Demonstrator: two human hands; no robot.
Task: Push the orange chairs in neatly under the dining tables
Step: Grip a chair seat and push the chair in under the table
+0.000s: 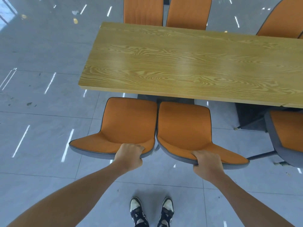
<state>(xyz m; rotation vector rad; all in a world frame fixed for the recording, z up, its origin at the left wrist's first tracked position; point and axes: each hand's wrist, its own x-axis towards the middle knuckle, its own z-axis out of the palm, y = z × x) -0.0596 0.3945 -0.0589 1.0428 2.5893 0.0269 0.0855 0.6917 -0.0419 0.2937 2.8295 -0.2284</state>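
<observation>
Two orange chairs with grey shells stand side by side at the near edge of a long wooden dining table (188, 63). My left hand (129, 155) grips the top of the backrest of the left orange chair (127, 122). My right hand (207, 163) grips the backrest top of the right orange chair (183, 125). The front edges of both seats sit just at the table's near edge, and the two chairs nearly touch each other.
Another orange chair (287, 135) stands at the right, angled away from the table. Three more orange chairs (188, 12) line the far side. My shoes (151, 212) are on the shiny grey tiled floor (41, 112), which stretches open to the left.
</observation>
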